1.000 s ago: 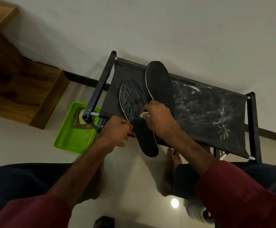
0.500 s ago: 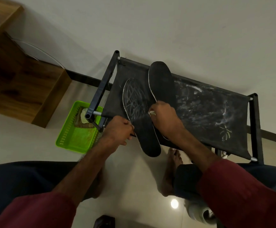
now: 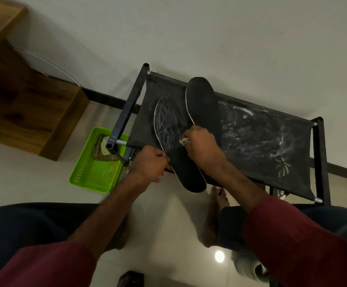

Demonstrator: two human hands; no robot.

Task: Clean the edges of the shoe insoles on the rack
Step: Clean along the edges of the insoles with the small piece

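Underfoot, logged a pale glossy floor (image 3: 168, 224) with bare feet (image 3: 216, 214) on it. Found the left hand (image 3: 149, 162) curled on the near left edge of the scuffed insole (image 3: 168, 125), beside the front rail of the rack (image 3: 272, 141). Found the right hand (image 3: 201, 146) pinching a small pale wad (image 3: 184, 140) against that insole's right edge. Noted the insole's near end overhanging the rack front. Recorded a second insole (image 3: 202, 102) just beyond, touching the first, far end over the back rail. Saw white smears on the fabric shelf. Marked a green basket (image 3: 94, 172) on the floor, left of the rack.
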